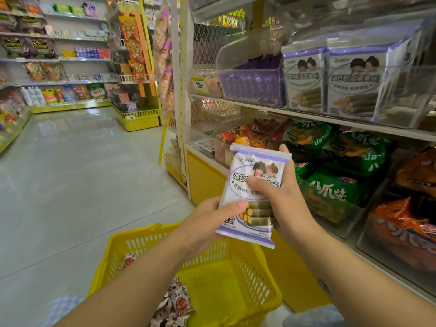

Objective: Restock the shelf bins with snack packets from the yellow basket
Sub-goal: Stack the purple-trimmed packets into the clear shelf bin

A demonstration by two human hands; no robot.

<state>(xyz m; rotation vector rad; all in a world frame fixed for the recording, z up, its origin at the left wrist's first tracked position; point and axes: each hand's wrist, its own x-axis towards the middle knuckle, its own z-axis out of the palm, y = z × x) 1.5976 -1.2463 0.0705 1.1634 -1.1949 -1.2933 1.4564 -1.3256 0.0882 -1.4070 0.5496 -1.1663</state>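
I hold a white and purple seaweed-roll snack packet upright in front of me, above the yellow basket. My left hand grips its lower left edge, thumb on the front. My right hand grips its right side, thumb across the middle and fingertips over the top edge. The basket stands on the floor below my arms and holds several small red and white packets. Matching purple packets stand in a clear bin on the shelf up to the right.
A clear bin of purple sticks sits left of the matching packets. The shelf below carries red snacks, green bags and orange bags. The yellow shelf base is close to the basket. An aisle floor lies left.
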